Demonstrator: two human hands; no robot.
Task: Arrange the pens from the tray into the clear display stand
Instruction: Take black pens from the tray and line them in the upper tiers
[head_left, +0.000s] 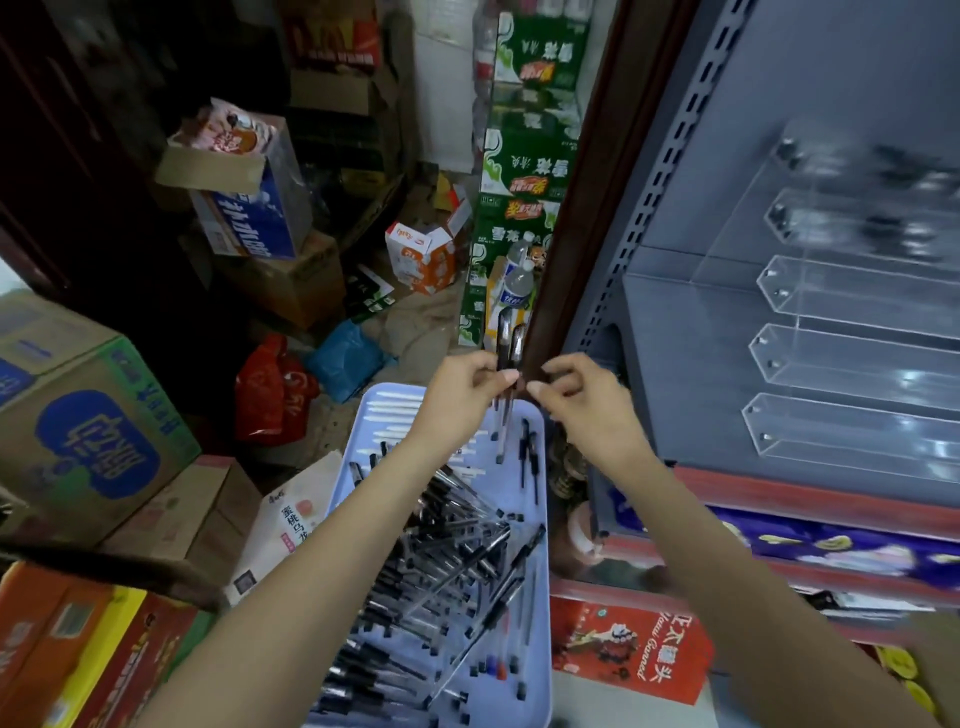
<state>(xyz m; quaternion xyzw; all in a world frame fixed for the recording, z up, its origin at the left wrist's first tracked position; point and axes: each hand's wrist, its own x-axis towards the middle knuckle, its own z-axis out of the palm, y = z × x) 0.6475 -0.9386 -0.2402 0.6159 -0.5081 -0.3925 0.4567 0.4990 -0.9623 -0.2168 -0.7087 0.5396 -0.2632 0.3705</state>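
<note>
Now: left hand (462, 384) fingers pinching two upright black-capped clear plastic pens (508, 343) | right hand (576, 387) fingers pinching beside them, contact unclear | tiered clear acrylic display stand (831, 364) lies rightward, right hand nearer | pale blue plastic tray (540, 519) below

Black pens (447, 561) heaped in pale tray (543, 649), clear tiered stand (852, 358) on shelf

Wide-angle distortion is bending the frame edges; dim ambient light is leaving the upper left in shadow, while glare and blur are softening the clear acrylic tiered display stand (852, 291).
</note>
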